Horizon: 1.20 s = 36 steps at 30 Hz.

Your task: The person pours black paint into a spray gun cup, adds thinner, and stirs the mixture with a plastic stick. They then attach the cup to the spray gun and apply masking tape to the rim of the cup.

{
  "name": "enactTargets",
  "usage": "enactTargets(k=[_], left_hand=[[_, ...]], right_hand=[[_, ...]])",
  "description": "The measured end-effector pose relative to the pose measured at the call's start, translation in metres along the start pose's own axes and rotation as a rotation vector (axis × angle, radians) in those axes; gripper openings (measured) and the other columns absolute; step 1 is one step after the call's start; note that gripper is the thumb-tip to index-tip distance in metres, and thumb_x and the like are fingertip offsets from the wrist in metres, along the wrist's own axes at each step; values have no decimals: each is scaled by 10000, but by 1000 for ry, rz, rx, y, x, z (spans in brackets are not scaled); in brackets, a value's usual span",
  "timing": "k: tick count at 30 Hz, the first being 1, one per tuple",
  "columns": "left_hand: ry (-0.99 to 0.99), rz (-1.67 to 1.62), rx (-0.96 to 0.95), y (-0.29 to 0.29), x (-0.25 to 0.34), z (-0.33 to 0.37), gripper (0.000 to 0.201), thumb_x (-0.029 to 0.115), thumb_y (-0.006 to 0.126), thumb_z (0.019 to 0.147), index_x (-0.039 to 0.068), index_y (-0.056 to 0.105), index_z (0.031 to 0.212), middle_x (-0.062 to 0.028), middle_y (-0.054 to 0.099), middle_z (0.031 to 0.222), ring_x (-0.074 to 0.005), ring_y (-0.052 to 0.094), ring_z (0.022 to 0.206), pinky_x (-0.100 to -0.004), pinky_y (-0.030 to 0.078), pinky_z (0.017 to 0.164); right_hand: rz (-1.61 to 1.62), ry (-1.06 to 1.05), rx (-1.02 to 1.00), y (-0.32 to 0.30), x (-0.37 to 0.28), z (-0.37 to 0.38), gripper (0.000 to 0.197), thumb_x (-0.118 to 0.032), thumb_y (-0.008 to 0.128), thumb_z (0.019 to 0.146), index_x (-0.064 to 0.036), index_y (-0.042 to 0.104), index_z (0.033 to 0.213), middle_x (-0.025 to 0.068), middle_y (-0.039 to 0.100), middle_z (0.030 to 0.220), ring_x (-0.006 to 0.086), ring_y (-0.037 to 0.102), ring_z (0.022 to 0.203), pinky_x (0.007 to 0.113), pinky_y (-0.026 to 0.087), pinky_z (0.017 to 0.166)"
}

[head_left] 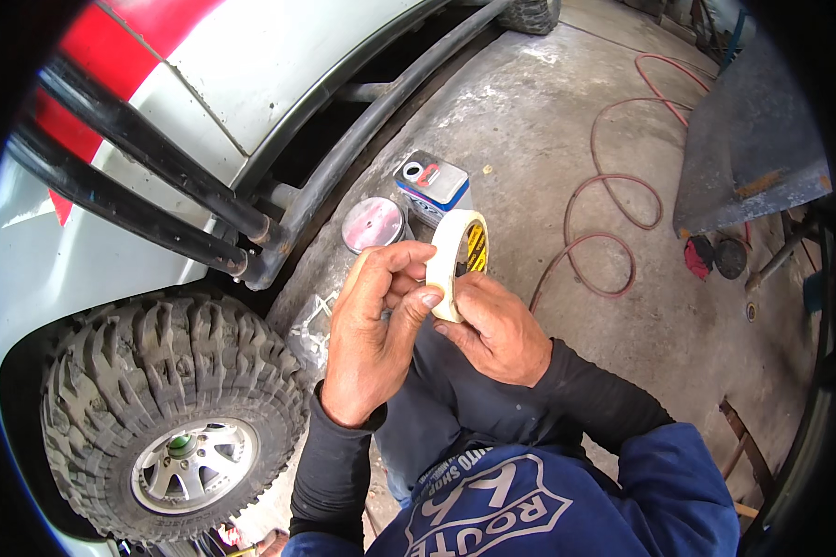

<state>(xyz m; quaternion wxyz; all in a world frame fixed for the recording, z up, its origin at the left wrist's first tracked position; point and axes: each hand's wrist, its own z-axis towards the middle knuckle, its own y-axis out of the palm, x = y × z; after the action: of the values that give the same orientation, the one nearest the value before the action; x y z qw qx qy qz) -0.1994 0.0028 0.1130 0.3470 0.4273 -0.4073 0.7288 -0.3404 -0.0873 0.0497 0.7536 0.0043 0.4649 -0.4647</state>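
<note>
A roll of cream masking tape (pixel 443 252) with a yellow and black inner core is held upright between my two hands. My right hand (pixel 498 327) grips its lower right side, with fingers inside the ring and the thumb beneath. On the other side, my left hand (pixel 378 320) is curled, its thumb and index finger touching the tape's outer face. Whether a loose tape end is pinched there cannot be made out. Just beyond the roll stand a blue and silver rectangular can (pixel 441 183) and a round tin (pixel 372 225) with a pinkish stained lid.
To the left is a white and red vehicle (pixel 200 102) with black tube bars (pixel 362 125) and a big knobby tyre (pixel 93 399). A red hose (pixel 613 176) loops over the concrete floor (pixel 529 121). At right stands a dark metal table (pixel 752 139). Crumpled clear plastic (pixel 314 330) lies near the tyre.
</note>
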Motion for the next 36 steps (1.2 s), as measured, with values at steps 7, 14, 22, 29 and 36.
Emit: enactTargets(k=[7,14,22,29,36], left_hand=[[134,219,-14,-1,-5,3,257,-23,670,868,12,600,1112,-91,543,940,-179,559,791,-300,482,721],[181,198,49,1,-3,4,302,-22,690,858,22,595,1141,-82,497,1063,-132,488,753,-266,458,697],[84,229,-23,-12,2,-9,283,-33,689,859,11,585,1119,-66,498,1042,-102,475,750,-238,439,667],[223,238,19,-7,-12,-10,224,-43,681,865,7,585,1062,-74,499,1039,-109,503,766,-247,454,666],[152,206,67,-8,-6,-9,213,-26,688,869,5,584,1052,-83,493,1036,-122,518,791,-251,464,662]], right_hand=[[9,55,-35,-3,-1,2,260,-38,678,844,11,561,1071,185,578,943,388,571,894,465,459,778],[107,43,10,0,-2,5,210,-42,673,856,-8,565,1033,180,566,921,391,567,886,462,453,766],[202,59,-99,4,0,1,184,-60,671,878,-7,574,1025,169,562,901,370,563,865,443,447,757],[196,75,-87,4,0,1,175,-61,677,871,-5,584,1009,170,574,907,367,566,871,437,454,767],[149,46,-112,0,0,9,172,-53,672,870,-6,584,1010,170,586,924,366,573,893,444,463,777]])
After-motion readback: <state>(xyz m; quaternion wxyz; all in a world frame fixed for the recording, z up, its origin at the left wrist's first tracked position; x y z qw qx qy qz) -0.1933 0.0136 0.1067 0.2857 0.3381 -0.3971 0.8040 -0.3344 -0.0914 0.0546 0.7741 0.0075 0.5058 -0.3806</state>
